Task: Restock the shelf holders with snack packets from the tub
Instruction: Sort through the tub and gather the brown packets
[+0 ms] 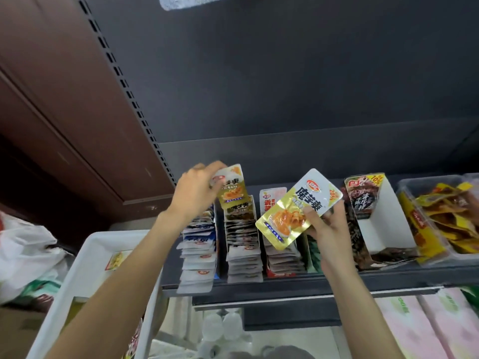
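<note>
- The left hand (194, 190) pinches a gold and white snack packet (231, 186) by its top edge, holding it upright over the back of the second holder (242, 229) from the left; the grip is closed on that packet, thumb and fingers curled round its upper left corner
- The right hand (327, 224) holds a second gold and white packet (298, 209), tilted with its top toward the upper right, in front of the third and fourth holders; the thumb presses on the packet's face and the fingers curl behind it
- The row of holders stands on a dark shelf (311, 279), each one packed with upright packets; the leftmost stack (198, 251) is blue and white
- A white holder (373, 221) further right has a dark red packet standing at its back
- A clear tray (409, 187) at the far right carries loose yellow and brown packets
- The white tub (85, 257) sits below and to the left of the shelf, under the left forearm, with one yellow packet (115, 260) showing inside it
- White plastic bags (26, 252) lie left of the tub
</note>
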The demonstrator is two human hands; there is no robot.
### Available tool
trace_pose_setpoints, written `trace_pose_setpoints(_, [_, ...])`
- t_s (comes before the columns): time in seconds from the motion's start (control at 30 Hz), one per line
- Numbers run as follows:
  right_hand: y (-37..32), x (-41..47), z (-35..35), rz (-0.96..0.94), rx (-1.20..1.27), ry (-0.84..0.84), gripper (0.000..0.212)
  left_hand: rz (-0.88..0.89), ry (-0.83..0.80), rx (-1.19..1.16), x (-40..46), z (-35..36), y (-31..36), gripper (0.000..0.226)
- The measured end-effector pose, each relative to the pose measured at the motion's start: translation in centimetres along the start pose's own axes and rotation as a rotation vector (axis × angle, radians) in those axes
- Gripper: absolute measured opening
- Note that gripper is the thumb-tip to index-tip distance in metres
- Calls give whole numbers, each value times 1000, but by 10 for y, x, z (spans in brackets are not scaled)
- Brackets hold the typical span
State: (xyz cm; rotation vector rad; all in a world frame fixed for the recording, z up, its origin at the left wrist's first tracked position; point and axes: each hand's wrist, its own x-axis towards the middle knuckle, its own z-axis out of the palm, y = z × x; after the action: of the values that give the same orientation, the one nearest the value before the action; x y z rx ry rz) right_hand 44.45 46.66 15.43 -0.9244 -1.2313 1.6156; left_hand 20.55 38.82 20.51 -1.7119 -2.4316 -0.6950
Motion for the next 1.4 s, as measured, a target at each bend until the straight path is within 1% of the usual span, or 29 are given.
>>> trace_pose_setpoints(0.07, [-3,5,5,-21,31,13,33,59,-49,3,-2,7,5,27])
trace_pose_setpoints(0.13, [-9,11,10,-51,41,31,31,70,-70,-16,0,10,8,28])
trace_pose_setpoints(0.2, [-15,17,15,-83,49,49,35,68,-100,-16,2,11,9,29])
trace_pose_setpoints(0.33, [-24,32,26,-129,82,55,39,127,-127,39,-1,16,9,24])
trace_pose_setpoints(0.4, [-25,39,35,-143,107,30,35,105,-238,100,-6,24,6,26])
trace_pose_setpoints(0.5, [-20,49,52,-201,92,-34,29,118,-428,276,-20,40,3,32])
trace_pose_setpoints(0.57, [-12,56,64,-235,14,-90,26,117,-474,265,-28,46,2,34])
trace_pose_setpoints(0.67, [8,66,81,-258,-255,-217,19,136,-427,227,-34,48,-2,34])
trace_pose_setpoints(0.77, [31,72,93,-227,-542,-361,12,123,-321,227,-37,48,-7,31])
trace_pose_setpoints(0.83, [40,75,94,-228,-706,-421,11,111,-252,218,-40,50,-10,29])
trace_pose_setpoints(0.9, [42,79,92,-293,-849,-427,11,116,-199,191,-42,51,-12,29])
trace_pose_setpoints(0.97, [45,85,86,-420,-1138,-435,19,130,-173,174,-45,50,-11,24])
trace_pose_setpoints(1.0, [45,88,84,-464,-1302,-462,23,134,-145,176,-46,49,-10,19])
trace_pose_setpoints(1.03, [46,90,82,-479,-1408,-497,25,129,-122,180,-47,48,-7,18])
trace_pose_setpoints(1.07, [45,92,81,-468,-1435,-523,26,131,-103,209,-48,49,-7,20])
trace_pose_setpoints(1.13, [41,91,79,-456,-1302,-512,21,84,-102,179,-51,52,-8,22])
trace_pose_setpoints(1.17, [40,90,79,-502,-1233,-482,16,44,-98,144,-53,53,-9,24])
trace_pose_setpoints(1.23, [38,87,79,-615,-1251,-432,9,-13,-45,76,-58,54,-14,28])
trace_pose_setpoints(1.33, [36,82,82,-594,-1354,-435,17,-53,124,-44,-74,41,-13,27])
trace_pose_setpoints(1.37, [34,78,84,-591,-1312,-426,20,-83,196,-96,-83,36,-13,27])
trace_pose_setpoints(1.4, [31,72,86,-600,-1211,-404,22,-121,277,-154,-94,32,-15,26])
